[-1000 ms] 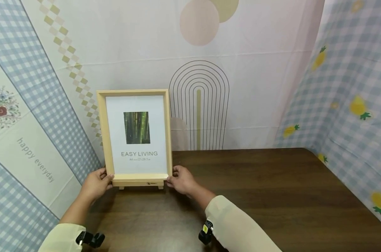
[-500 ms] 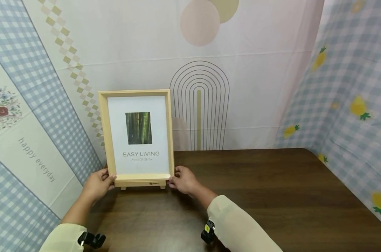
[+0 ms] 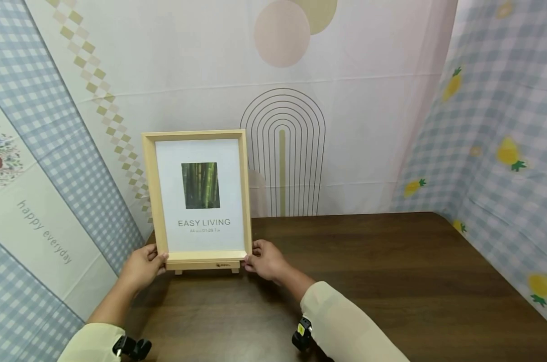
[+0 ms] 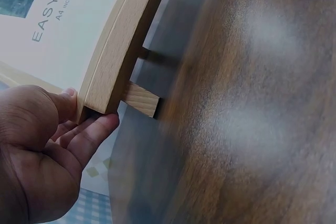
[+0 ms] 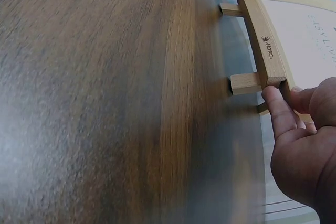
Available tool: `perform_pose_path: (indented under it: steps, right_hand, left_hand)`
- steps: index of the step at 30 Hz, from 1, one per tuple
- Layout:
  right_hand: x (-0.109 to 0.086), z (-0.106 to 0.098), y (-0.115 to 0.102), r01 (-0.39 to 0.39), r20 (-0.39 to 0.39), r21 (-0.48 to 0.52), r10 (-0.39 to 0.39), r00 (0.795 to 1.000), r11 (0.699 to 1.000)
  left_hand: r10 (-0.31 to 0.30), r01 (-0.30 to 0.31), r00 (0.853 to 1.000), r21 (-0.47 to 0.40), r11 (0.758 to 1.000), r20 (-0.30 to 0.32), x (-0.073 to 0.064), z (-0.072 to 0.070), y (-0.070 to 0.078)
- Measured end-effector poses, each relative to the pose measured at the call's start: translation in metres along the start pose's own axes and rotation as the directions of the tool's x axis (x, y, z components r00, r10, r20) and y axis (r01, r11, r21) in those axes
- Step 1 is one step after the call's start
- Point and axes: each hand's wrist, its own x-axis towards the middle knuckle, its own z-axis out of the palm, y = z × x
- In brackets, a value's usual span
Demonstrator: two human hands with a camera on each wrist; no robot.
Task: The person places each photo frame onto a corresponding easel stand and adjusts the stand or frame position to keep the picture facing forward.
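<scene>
A light wooden picture frame (image 3: 248, 201), with a bamboo photo and "EASY LIVING" on its white sheet, stands upright on a small wooden easel (image 3: 203, 265) at the left of the table. My left hand (image 3: 140, 266) grips the lower left corner, thumb on the front. At the lower right corner my right hand (image 3: 265, 260) pinches the frame the same way. In the left wrist view, the left fingertips (image 4: 107, 123) curl under the end of the easel's ledge (image 4: 113, 72). The right wrist view shows the right hand's fingers (image 5: 278, 108) at the ledge's other end, beside an easel leg (image 5: 245, 83).
The dark wooden table (image 3: 368, 271) stretches to the right. A white patterned cloth (image 3: 368, 125) hangs behind it, a blue checked cloth with pineapples (image 3: 486, 176) at the right, and another checked cloth (image 3: 74, 130) close to the left arm.
The frame and easel have shifted slightly to the right in the head view, both hands moving along with them and keeping their hold. The camera view has also shifted a little.
</scene>
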Motion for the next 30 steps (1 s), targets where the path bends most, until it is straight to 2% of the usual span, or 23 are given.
perform_pose_path:
  steps: [11, 22, 30]
  right_hand:
    - [-0.0014, -0.0004, 0.0014, 0.006, 0.015, 0.003, -0.006, 1.000, 1.000]
    - [-0.0046, -0.0006, -0.0012, -0.004, 0.033, 0.000, 0.004, 0.999, 1.000]
    - [-0.0064, -0.0003, -0.0024, -0.016, 0.036, -0.008, 0.016, 0.999, 1.000]
  left_hand:
    - [-0.008, 0.008, 1.000, -0.014, 1.000, 0.005, 0.0008, -0.0003, -0.0013]
    - [0.013, -0.013, 1.000, -0.057, 0.998, 0.005, 0.0051, -0.0004, -0.0077]
    - [0.008, -0.007, 1.000, -0.045, 0.999, 0.004, 0.0044, -0.0012, -0.0095]
